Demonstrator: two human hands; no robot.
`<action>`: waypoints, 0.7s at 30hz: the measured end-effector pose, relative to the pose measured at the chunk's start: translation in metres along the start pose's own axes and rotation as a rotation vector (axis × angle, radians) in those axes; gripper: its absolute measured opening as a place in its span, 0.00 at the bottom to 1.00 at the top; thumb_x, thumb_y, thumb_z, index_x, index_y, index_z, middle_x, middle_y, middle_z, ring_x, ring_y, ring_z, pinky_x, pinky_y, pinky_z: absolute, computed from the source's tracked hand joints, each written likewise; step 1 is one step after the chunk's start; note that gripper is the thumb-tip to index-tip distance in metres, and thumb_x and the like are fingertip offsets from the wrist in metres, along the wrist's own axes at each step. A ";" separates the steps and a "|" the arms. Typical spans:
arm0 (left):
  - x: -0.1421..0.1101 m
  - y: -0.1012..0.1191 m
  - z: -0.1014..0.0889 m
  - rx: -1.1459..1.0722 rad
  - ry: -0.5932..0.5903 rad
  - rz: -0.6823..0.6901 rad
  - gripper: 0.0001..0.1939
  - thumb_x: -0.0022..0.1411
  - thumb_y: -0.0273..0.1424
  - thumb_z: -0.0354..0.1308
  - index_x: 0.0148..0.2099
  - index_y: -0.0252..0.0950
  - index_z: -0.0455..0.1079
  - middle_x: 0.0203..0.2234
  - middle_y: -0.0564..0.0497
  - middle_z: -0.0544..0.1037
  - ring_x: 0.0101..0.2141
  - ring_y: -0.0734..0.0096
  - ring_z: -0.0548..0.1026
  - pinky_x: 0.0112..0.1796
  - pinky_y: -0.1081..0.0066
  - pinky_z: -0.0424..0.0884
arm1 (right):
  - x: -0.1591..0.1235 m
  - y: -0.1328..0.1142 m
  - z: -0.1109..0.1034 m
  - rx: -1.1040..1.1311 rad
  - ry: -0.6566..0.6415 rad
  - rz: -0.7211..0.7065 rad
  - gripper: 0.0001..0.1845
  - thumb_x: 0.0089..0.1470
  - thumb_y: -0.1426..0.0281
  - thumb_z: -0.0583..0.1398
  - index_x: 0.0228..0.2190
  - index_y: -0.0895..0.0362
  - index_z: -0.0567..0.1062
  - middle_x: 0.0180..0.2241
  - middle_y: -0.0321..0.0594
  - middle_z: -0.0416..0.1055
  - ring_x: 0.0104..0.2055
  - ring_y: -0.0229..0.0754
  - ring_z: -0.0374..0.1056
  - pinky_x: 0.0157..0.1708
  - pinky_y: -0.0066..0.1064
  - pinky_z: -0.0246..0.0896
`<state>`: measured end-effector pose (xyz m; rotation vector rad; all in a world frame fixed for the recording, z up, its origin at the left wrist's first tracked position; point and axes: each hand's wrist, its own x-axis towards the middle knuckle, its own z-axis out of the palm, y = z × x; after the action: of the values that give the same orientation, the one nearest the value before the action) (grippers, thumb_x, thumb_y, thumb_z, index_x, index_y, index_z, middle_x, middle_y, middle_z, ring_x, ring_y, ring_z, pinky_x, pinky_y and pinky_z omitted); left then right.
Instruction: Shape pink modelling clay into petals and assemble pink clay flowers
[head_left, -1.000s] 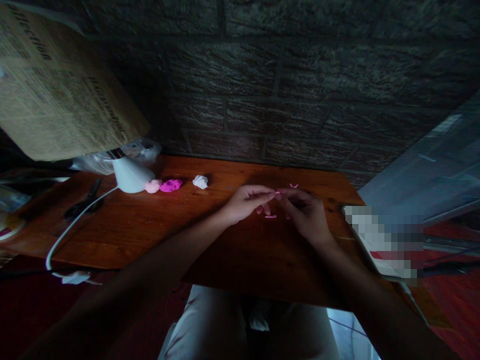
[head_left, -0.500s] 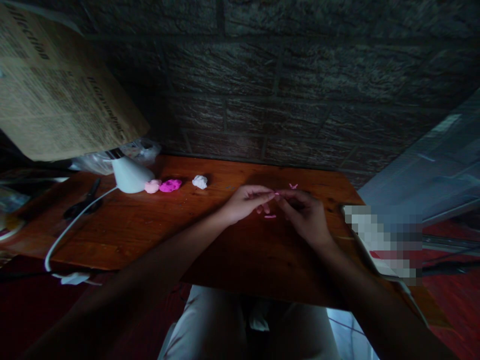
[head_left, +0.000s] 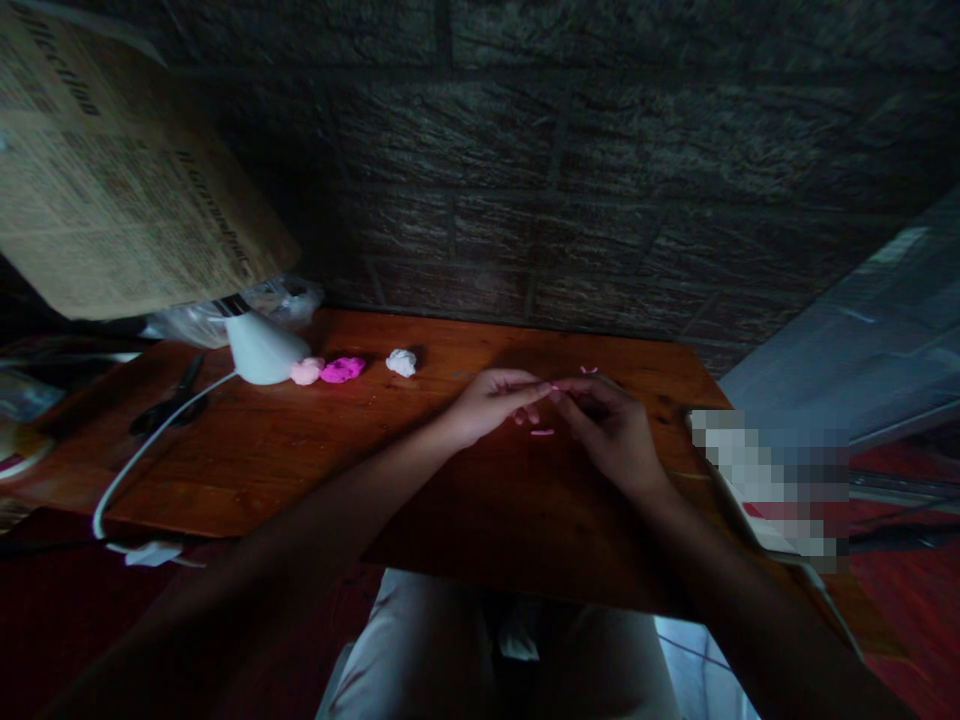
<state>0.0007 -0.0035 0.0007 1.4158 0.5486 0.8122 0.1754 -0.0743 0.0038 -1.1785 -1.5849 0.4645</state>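
Observation:
Over the wooden table, my left hand (head_left: 491,405) and my right hand (head_left: 609,425) meet fingertip to fingertip. Both pinch one small piece of pink clay (head_left: 555,388), mostly covered by the fingers. Below them on the tabletop lies a short pink clay strip (head_left: 541,432). A tiny pink forked clay piece (head_left: 589,370) rests just beyond my right hand. Further left sit a white clay lump (head_left: 401,362), a magenta clay lump (head_left: 343,370) and a pale pink clay lump (head_left: 307,371), the last two touching.
A lamp with a white base (head_left: 262,350) and newsprint shade (head_left: 135,180) stands at left, its cable (head_left: 127,475) running over the table edge. Dark scissors (head_left: 169,405) lie beside it. A blurred-out object (head_left: 772,490) is at right. A brick wall (head_left: 495,160) rises behind the table (head_left: 285,470).
Both hands stay nearly in place, still pinching the pink clay, with only slight finger movement. The view shifts a little; the pieces on the table have not moved.

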 end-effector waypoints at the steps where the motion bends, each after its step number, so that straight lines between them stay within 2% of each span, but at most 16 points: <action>1: 0.000 -0.001 0.000 0.001 0.006 -0.006 0.20 0.58 0.44 0.67 0.40 0.30 0.79 0.26 0.51 0.78 0.23 0.79 0.71 0.26 0.75 0.64 | 0.000 0.000 0.000 0.007 -0.013 0.010 0.10 0.59 0.63 0.64 0.40 0.55 0.81 0.33 0.38 0.76 0.25 0.36 0.66 0.28 0.32 0.64; 6: 0.000 -0.002 -0.001 0.004 0.020 0.027 0.19 0.57 0.43 0.68 0.39 0.31 0.77 0.26 0.51 0.78 0.24 0.79 0.72 0.25 0.76 0.64 | 0.001 -0.001 0.000 0.078 -0.061 0.073 0.14 0.57 0.61 0.66 0.43 0.53 0.81 0.31 0.37 0.78 0.24 0.36 0.65 0.27 0.32 0.63; 13: -0.002 0.000 0.000 0.037 0.018 0.047 0.16 0.60 0.41 0.65 0.39 0.31 0.76 0.21 0.54 0.75 0.23 0.79 0.71 0.24 0.77 0.62 | 0.003 -0.002 0.001 0.159 -0.012 0.144 0.14 0.57 0.58 0.65 0.38 0.55 0.82 0.27 0.37 0.78 0.21 0.35 0.64 0.21 0.30 0.59; 21: -0.002 -0.001 -0.001 0.067 0.000 0.038 0.17 0.61 0.42 0.65 0.39 0.31 0.74 0.21 0.54 0.74 0.23 0.78 0.71 0.25 0.76 0.63 | 0.001 -0.001 0.001 0.135 -0.013 0.131 0.13 0.56 0.59 0.66 0.39 0.54 0.82 0.34 0.40 0.81 0.28 0.38 0.70 0.25 0.30 0.62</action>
<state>-0.0009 -0.0039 -0.0009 1.4913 0.5549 0.8303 0.1742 -0.0736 0.0051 -1.1819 -1.4692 0.6551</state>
